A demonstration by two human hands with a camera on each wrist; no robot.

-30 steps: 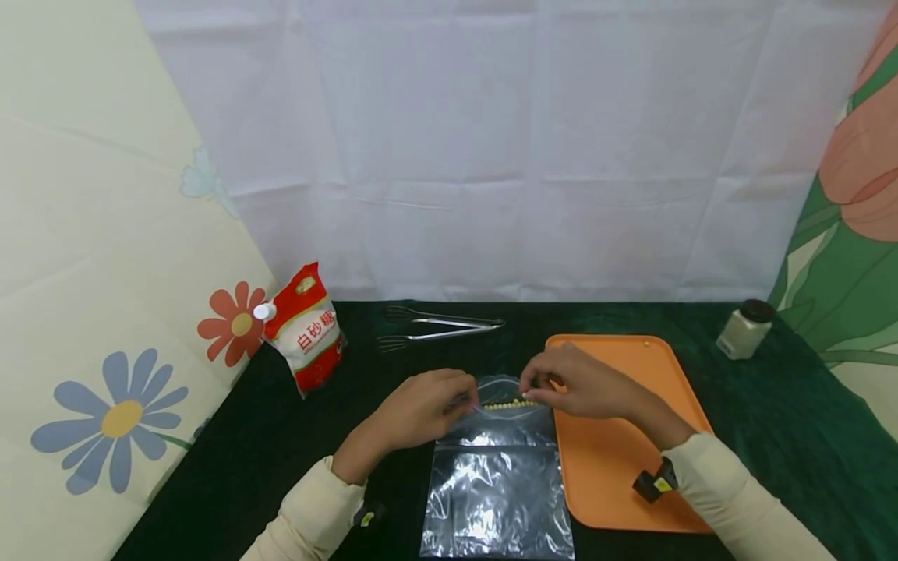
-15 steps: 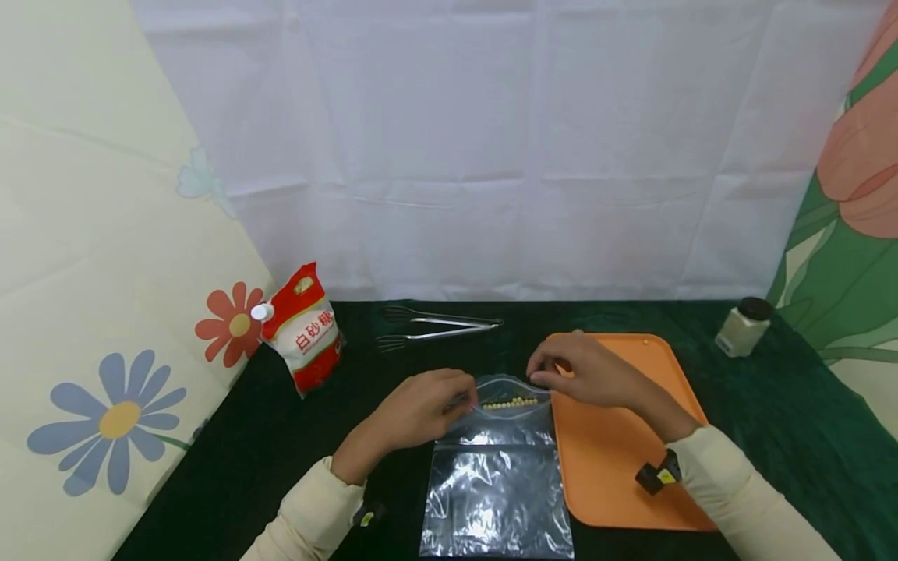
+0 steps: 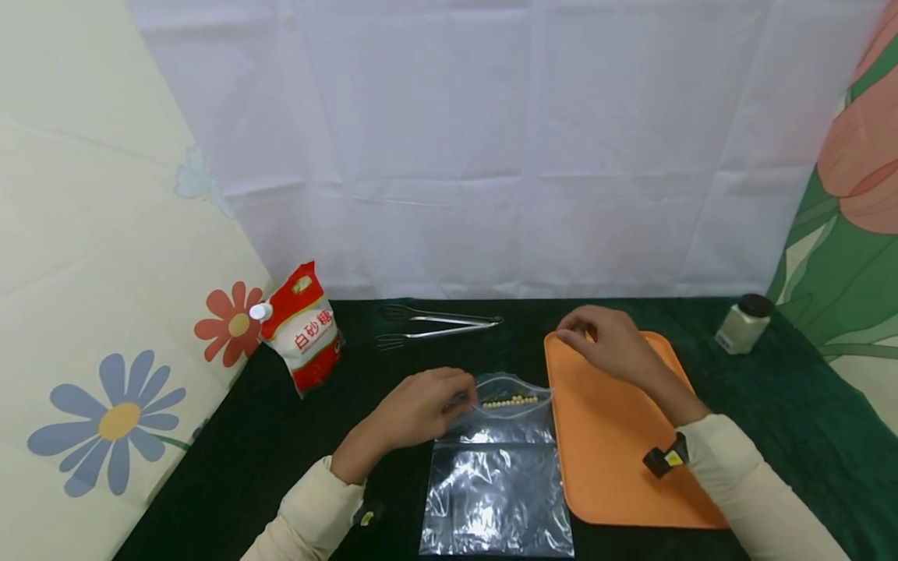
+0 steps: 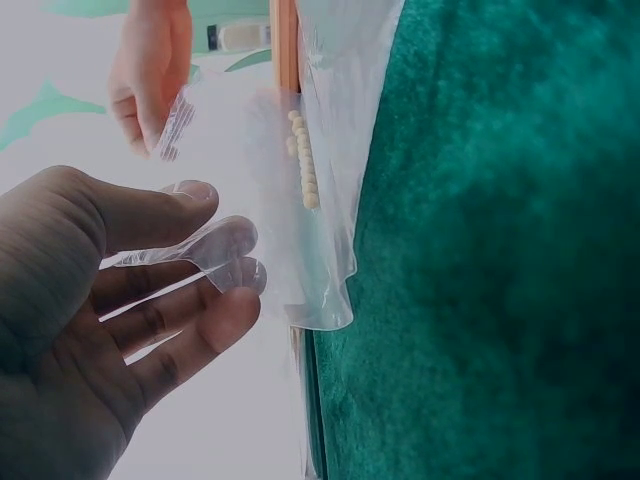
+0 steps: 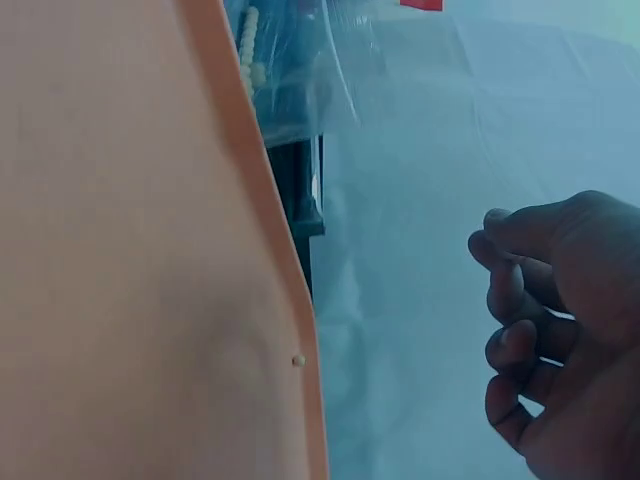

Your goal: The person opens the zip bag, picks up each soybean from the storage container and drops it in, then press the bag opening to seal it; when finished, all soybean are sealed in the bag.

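Note:
In the head view my left hand [image 3: 428, 405] pinches the left edge of the mouth of a clear zip bag [image 3: 494, 499]. In the left wrist view a fold of the clear plastic [image 4: 225, 250] comes between thumb and fingers. The mouth gapes, and a row of small pale-yellow beads [image 3: 512, 402] lies inside. My right hand [image 3: 606, 343] is over the back of an orange tray [image 3: 617, 467], fingers loosely curled with nothing visible in them. One small pale bead [image 5: 298, 360] lies by the tray's edge in the right wrist view.
Behind the bag lie metal tongs [image 3: 449, 323]. A red and white sugar pouch [image 3: 305, 331] with a white cap is at the left. At the back right is a small dark-lidded jar [image 3: 745, 323]. A white cloth [image 3: 519, 156] hangs behind the dark green table covering.
My right hand has left the bag's mouth and moved right and back over the tray. The left hand keeps its grip on the bag's edge.

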